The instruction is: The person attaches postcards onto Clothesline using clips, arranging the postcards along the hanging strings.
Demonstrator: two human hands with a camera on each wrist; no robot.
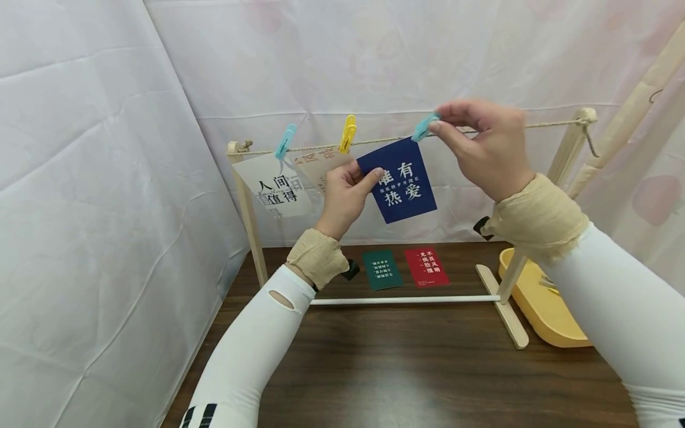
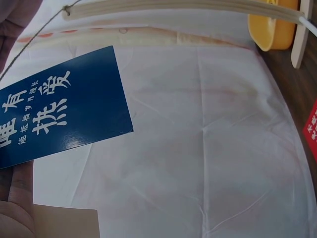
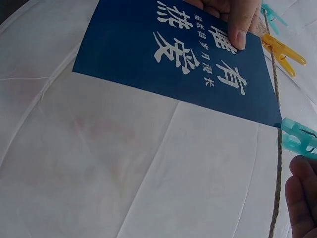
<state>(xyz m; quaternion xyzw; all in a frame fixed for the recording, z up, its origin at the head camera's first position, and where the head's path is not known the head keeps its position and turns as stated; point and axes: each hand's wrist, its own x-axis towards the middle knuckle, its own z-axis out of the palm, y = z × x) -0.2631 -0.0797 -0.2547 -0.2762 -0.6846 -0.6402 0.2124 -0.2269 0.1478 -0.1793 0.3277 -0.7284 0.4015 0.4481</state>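
My left hand (image 1: 345,193) pinches a dark blue card (image 1: 404,196) with white lettering, thumb across its left side. The card slants, its top edge along a rope (image 1: 374,141). At its upper right corner sits a light blue clothespin (image 1: 424,126), which my right hand (image 1: 484,142) pinches between thumb and fingers. In the right wrist view the clothespin's tip (image 3: 287,125) meets the card's corner at the rope. To the left, another light blue clothespin (image 1: 286,141) holds a white card (image 1: 278,190), and a yellow clothespin (image 1: 348,134) holds a beige card (image 1: 316,163), partly behind my left hand.
The rope runs between the posts of a wooden frame (image 1: 568,148) with a white crossbar (image 1: 407,300). Behind that bar, a green card (image 1: 382,269) and a red card (image 1: 426,267) lie on the dark table (image 1: 396,362). A yellow tray (image 1: 556,333) stands at the right.
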